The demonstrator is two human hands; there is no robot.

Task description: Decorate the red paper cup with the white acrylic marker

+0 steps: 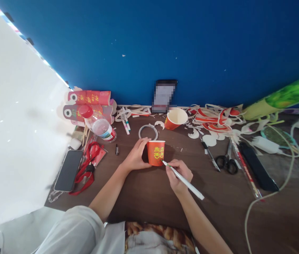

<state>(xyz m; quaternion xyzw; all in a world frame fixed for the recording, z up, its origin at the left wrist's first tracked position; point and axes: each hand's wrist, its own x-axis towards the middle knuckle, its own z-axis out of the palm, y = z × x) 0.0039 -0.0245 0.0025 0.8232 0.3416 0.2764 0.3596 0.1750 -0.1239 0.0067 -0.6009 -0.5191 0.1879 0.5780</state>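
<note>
A red paper cup (pixel 156 152) with a yellow emblem stands upside down on the dark wooden table (pixel 149 197). My left hand (pixel 136 156) is wrapped round its left side and holds it steady. My right hand (pixel 179 175) grips a white pen (pixel 183 180) with a green tip, and the tip touches the cup's lower right side. A second red paper cup (pixel 175 118) lies tilted behind, its white inside showing.
Left: a black phone (pixel 68 170), a red lanyard (pixel 87 169), a water bottle (pixel 99 125) and red paper-cup fish (pixel 88 104). Right: scissors (pixel 226 162), a craft knife (pixel 209 155), red-and-white paper scraps (pixel 215 121), cables and a green roll (pixel 284 97). A blue wall stands behind.
</note>
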